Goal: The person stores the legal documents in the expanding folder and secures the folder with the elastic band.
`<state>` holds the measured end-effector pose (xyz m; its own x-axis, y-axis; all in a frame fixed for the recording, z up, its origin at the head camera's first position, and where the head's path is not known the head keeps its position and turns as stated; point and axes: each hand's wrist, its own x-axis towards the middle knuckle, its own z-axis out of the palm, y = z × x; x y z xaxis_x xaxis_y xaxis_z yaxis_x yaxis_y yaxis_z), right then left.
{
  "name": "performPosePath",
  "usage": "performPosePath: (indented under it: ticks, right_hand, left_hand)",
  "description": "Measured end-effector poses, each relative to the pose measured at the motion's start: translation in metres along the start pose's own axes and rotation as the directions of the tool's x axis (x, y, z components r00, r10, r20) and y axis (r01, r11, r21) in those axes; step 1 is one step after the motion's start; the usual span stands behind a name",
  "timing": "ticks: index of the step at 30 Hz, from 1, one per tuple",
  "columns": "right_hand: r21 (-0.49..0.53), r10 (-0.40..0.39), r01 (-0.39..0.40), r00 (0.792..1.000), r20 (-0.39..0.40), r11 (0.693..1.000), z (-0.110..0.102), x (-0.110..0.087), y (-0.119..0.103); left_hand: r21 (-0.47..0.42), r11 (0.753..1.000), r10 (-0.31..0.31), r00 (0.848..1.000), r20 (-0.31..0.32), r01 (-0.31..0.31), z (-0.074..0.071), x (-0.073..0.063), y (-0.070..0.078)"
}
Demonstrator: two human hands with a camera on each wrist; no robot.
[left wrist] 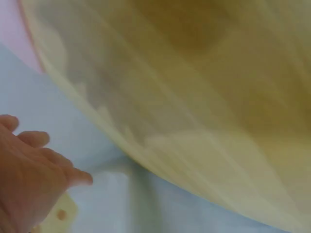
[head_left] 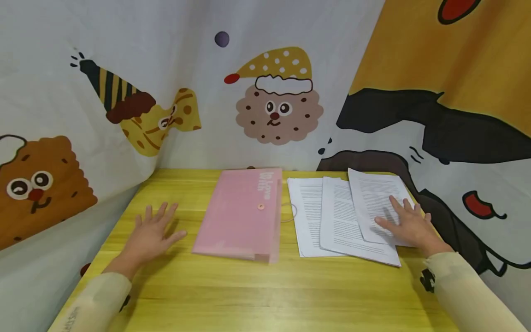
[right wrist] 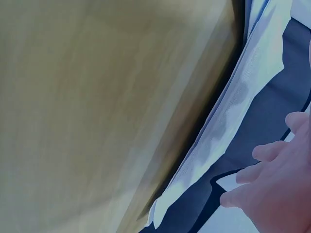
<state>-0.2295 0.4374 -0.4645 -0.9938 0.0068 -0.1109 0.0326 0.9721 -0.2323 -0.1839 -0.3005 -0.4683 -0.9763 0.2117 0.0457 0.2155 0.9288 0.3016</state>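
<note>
A: Head view, what have we got?
B: Pink folder [head_left: 236, 219] lies flat mid-table [head_left: 249, 299], button [head_left: 261, 207] side up. Three overlapping stacks of printed paper [head_left: 341, 216] just right of it. Left hand [head_left: 150, 239] is left of the folder, fingers spread. Right hand [head_left: 412, 227] is over the right edge of the rightmost stack [head_left: 369, 198], fingers spread too. Printed cloth [head_left: 282, 23] behind.
A: Left wrist?
B: We see left fingers apart, folder's pink corner upper left.
A: Right wrist?
B: Paper edges along the tabletop. We see a gap between them and the right fingers, which are apart.
</note>
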Motion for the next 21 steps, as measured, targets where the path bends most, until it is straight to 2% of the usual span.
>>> performPosePath:
  ticks: [8, 12, 15, 21]
  right_hand:
    - [0.092, 0.044, -0.047, 0.999, 0.031, 0.995, 0.005, 0.001, 0.004]
    - [0.104, 0.058, -0.064, 0.997, 0.056, 0.993, 0.009, 0.001, 0.005]
    - [0.128, 0.052, -0.059, 0.997, 0.061, 0.990, 0.011, 0.001, 0.004]
    - [0.186, 0.020, -0.029, 0.998, 0.052, 0.982, 0.015, 0.002, -0.008]
  left_hand:
    - [-0.024, 0.999, 0.039, 0.999, -0.014, -0.039, 0.009, 0.015, 0.058]
    - [-0.017, 0.996, 0.086, 0.995, -0.049, -0.087, 0.017, 0.022, 0.085]
    - [-0.009, 0.993, 0.118, 0.991, -0.061, -0.119, 0.023, 0.027, 0.105]
    - [0.029, 0.989, 0.146, 0.989, -0.040, -0.145, 0.032, 0.040, 0.140]
